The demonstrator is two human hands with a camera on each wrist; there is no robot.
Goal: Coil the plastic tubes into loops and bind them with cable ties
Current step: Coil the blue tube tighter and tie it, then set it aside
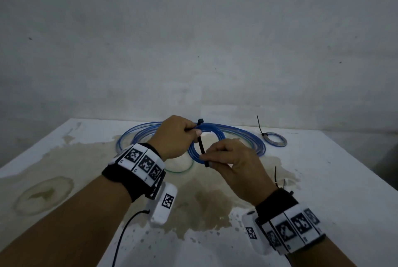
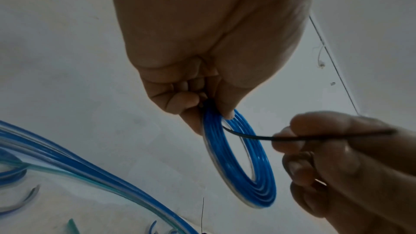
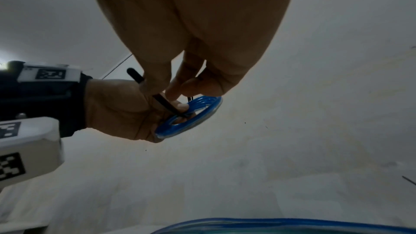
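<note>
Holding a small blue tube coil [image 1: 207, 146] up off the counter [image 1: 323, 180], over the stained middle toward the far edge. Left hand [image 1: 174, 137] gripping the coil's top w/ thumb and curled fingers, grip closed tight on the bundled turns. Also pinning the head end of a black cable tie [image 1: 202, 148] there, head sticking up just past the knuckles. Tie strap passing thru the coil's centre hole and running down toward the near side. Right hand [image 1: 232, 165] pinching the strap's tail btwn thumb and forefinger, other fingers loosely curled, grip narrow and closed on the tie only. Seeing the same from the left wrist view: coil [image 2: 243, 163] hanging edge-on below the fingers, strap [image 2: 292, 137] curving out of the hole into the right fingertips [image 2: 299, 125]. Tie not yet looped shut.

Lying flat behind the hands, near the far edge: a larger loose pile of blue and clear tubing [image 1: 243, 135], w/ a thin green tube [image 1: 181, 170] curving out nearer. Sitting toward the far-right corner: a bound coil [image 1: 276, 139] w/ its tie tail [image 1: 259, 124] sticking up. Lying on the counter by the right wrist: spare black ties [image 1: 276, 177]. Wearing tagged wrist bands on both forearms.
</note>
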